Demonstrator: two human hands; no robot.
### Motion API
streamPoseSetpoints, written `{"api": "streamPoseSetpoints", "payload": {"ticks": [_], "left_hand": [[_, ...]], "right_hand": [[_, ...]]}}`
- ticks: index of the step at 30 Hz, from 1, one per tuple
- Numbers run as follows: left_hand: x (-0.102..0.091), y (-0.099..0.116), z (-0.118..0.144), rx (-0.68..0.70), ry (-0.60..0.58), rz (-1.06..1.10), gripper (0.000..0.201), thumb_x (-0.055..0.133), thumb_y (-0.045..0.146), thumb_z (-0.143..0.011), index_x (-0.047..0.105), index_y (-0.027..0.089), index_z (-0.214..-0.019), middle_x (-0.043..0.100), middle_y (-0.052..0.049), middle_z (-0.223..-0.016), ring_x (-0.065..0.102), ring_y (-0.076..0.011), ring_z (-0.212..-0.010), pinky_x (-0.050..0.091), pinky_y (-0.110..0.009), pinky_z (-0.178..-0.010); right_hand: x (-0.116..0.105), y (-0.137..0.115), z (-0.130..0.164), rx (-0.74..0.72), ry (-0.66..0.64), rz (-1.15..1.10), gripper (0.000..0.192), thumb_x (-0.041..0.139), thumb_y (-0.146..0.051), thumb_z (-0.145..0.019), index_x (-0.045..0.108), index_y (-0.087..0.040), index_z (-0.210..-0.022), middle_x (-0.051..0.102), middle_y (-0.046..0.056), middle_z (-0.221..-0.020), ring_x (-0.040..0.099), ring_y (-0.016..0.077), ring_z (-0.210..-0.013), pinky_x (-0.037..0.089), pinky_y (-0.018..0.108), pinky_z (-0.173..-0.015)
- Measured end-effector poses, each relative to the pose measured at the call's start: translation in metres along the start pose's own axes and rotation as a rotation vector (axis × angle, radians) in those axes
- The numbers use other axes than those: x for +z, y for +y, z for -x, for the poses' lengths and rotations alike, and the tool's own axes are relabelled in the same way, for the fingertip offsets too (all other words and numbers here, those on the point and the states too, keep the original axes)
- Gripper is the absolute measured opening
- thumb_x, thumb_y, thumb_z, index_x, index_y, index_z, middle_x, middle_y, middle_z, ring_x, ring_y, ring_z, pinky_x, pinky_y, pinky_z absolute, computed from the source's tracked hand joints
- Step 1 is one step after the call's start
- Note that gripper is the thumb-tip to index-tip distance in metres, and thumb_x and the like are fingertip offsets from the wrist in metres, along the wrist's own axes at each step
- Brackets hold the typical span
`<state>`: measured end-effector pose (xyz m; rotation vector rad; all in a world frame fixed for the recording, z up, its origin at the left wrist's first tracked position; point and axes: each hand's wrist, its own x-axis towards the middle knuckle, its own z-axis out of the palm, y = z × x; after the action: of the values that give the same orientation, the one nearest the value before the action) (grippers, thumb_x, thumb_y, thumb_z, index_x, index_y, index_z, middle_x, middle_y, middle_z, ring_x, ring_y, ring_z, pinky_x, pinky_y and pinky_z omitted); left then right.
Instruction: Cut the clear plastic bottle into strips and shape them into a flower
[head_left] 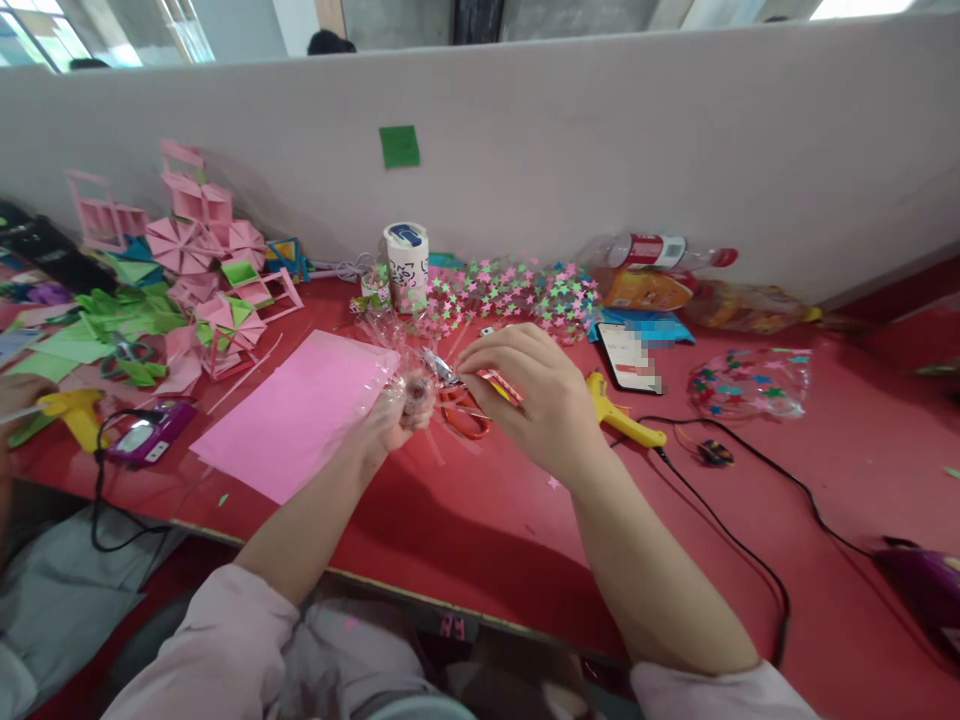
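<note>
Beside the right hand, orange scissors, yellow glue gun

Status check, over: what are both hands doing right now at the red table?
Left hand grips clear wrapped bundle. Right hand pinches red strip beside it. Orange scissors lie directly underneath.

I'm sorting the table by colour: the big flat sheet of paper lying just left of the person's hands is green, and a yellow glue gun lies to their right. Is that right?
Not quite. The head view shows the sheet of paper beside the left hand is pink, not green. The yellow glue gun does lie to the right of the right hand.
</note>
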<state>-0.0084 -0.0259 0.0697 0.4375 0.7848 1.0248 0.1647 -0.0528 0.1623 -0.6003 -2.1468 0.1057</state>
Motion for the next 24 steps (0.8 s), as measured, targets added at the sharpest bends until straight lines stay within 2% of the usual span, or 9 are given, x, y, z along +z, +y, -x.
{"api": "streamPoseSetpoints", "payload": {"ticks": [6,11,17,20,24], "left_hand": [[0.000,-0.002,-0.001,-0.041,-0.001,-0.017,0.051,0.026,0.024,-0.099,0.037,0.017,-0.050,0.023,0.007,-0.034,0.015,-0.0032,-0.027,0.010,-0.015,-0.031],[-0.002,-0.006,-0.001,-0.087,-0.010,-0.023,0.048,0.032,0.027,-0.099,0.039,0.016,-0.053,0.025,0.007,-0.037,0.016,-0.0032,-0.028,0.011,-0.015,-0.032],[-0.005,-0.012,-0.006,0.012,0.000,-0.009,0.043,0.041,0.022,-0.095,0.036,0.017,-0.053,0.029,0.007,-0.038,0.021,-0.0032,-0.027,0.013,-0.016,-0.033],[-0.007,-0.013,-0.009,0.083,0.030,0.007,0.039,0.042,0.019,-0.094,0.039,0.017,-0.055,0.034,0.006,-0.039,0.026,-0.0041,-0.028,0.017,-0.016,-0.034],[-0.009,-0.014,-0.011,0.157,0.072,0.037,0.034,0.050,0.020,-0.091,0.039,0.018,-0.059,0.036,0.007,-0.041,0.029,-0.0042,-0.030,0.021,-0.016,-0.035]], "right_hand": [[0.003,0.007,0.001,0.195,-0.097,-0.085,0.011,0.056,-0.013,-0.088,0.065,-0.018,-0.084,0.069,0.003,-0.082,0.060,0.0151,-0.075,0.046,0.028,-0.069],[0.002,0.004,0.000,0.296,-0.125,-0.167,0.012,0.056,-0.014,-0.087,0.067,-0.018,-0.083,0.067,0.001,-0.078,0.057,0.0129,-0.069,0.043,0.026,-0.066],[-0.001,-0.008,0.000,0.193,0.039,-0.087,0.013,0.057,-0.019,-0.090,0.067,-0.020,-0.081,0.064,0.004,-0.086,0.058,0.0174,-0.082,0.045,0.032,-0.076],[0.001,-0.008,0.001,0.155,0.011,0.030,0.013,0.059,-0.023,-0.089,0.067,-0.020,-0.080,0.064,0.005,-0.088,0.056,0.0201,-0.085,0.043,0.037,-0.080],[0.009,0.001,0.003,0.188,-0.014,0.151,0.014,0.058,-0.024,-0.090,0.068,-0.020,-0.082,0.064,0.005,-0.088,0.053,0.0207,-0.084,0.039,0.037,-0.079]]}}
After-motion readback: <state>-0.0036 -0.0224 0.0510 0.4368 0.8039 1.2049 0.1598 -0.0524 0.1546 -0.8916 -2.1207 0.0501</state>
